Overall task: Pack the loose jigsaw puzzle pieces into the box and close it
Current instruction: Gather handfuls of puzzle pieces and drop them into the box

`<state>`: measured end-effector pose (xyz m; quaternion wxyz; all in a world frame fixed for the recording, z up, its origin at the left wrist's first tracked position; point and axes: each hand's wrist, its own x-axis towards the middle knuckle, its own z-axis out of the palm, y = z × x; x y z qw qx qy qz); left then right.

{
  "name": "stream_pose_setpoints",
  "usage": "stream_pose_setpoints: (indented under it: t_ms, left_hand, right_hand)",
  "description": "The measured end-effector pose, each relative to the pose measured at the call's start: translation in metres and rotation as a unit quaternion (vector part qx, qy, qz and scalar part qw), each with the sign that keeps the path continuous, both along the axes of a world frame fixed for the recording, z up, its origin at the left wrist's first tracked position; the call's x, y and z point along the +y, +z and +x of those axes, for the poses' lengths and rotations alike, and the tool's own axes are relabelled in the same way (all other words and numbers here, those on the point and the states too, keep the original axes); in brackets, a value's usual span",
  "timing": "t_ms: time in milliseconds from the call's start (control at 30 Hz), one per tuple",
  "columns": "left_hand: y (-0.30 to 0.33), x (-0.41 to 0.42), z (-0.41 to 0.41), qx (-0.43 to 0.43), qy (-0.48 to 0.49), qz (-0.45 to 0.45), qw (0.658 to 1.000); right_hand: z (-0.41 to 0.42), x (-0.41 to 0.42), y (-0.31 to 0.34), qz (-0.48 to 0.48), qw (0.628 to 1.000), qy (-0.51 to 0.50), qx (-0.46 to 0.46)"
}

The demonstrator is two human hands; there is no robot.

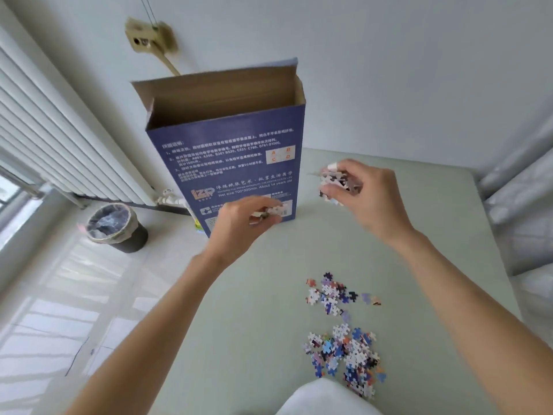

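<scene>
On the table [245,310] the box [230,163] stands upright with its top open; the left hand [239,223] and right hand [362,193] each pinch a clump of pieces. More pieces [344,351] lie near. Better to lift both clumps fully over the opening before releasing.
</scene>
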<state>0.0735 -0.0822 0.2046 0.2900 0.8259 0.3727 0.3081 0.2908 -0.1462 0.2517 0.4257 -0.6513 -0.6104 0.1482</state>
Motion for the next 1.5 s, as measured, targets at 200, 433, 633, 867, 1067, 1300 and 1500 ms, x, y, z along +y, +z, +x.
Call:
stream_pose_setpoints:
  t_ms: [200, 433, 633, 867, 1067, 1300, 1500]
  left_hand:
    - [0.094, 0.102, -0.015, -0.027, 0.062, 0.204, 0.977]
    - [0.098, 0.162, -0.021, 0.097, 0.033, 0.272, 0.957]
    - [0.093, 0.163, -0.024, 0.169, 0.053, 0.231, 0.957]
    - [0.092, 0.166, -0.031, 0.181, 0.049, 0.213, 0.959]
    - [0.090, 0.156, -0.040, 0.165, 0.054, 0.226, 0.958]
    - [0.084, 0.149, -0.042, 0.147, 0.055, 0.264, 0.952]
    - [0.081, 0.146, -0.043, 0.132, 0.065, 0.292, 0.945]
  right_hand:
    - [-0.017, 0.107, 0.077, 0.120, 0.992, 0.040, -0.019]
    - [-0.030, 0.168, 0.074, 0.124, 0.987, 0.079, -0.063]
    - [-0.038, 0.188, 0.058, 0.101, 0.964, 0.165, -0.183]
    - [-0.044, 0.205, 0.052, 0.046, 0.941, 0.195, -0.271]
    - [-0.050, 0.208, 0.051, 0.014, 0.939, 0.183, -0.292]
    - [-0.063, 0.208, 0.052, 0.008, 0.946, 0.163, -0.280]
    - [-0.069, 0.202, 0.049, 0.055, 0.937, 0.155, -0.308]
